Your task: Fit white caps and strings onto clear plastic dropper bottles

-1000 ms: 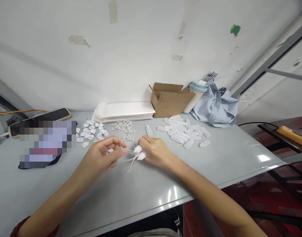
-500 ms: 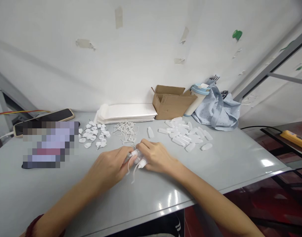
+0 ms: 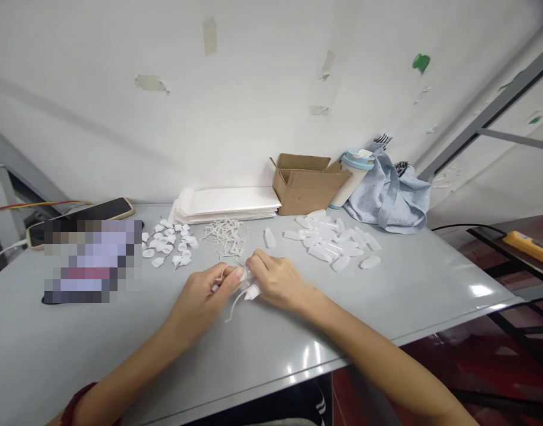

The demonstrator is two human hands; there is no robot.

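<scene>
Since half a second ago, the left hand (image 3: 211, 291) has rolled over, its thumb and fingertips now showing; the right hand (image 3: 282, 283) has hardly moved. Over the middle of the surface (image 3: 298, 349), one white-capped bottle (image 3: 252, 292) pokes leftward from the right hand, which is curled round it, one cord (image 3: 234, 306) trailing near. The left hand pinches a second bottle by its top; any further bottles are hidden.

Just far of the right hand lies one lone tube (image 3: 270, 238). Farther out: a tangle of strings (image 3: 227, 235) too knotted to count, roughly two dozen loose caps (image 3: 164, 239) on the left, and about twenty clear tubes (image 3: 328, 242) on the right, overlapping. Along the far edge stand one white stack (image 3: 229, 202), one cardboard box (image 3: 311, 190), one cup (image 3: 353, 180) and one blue bag (image 3: 391, 201); far left, one phone (image 3: 106, 209).
</scene>
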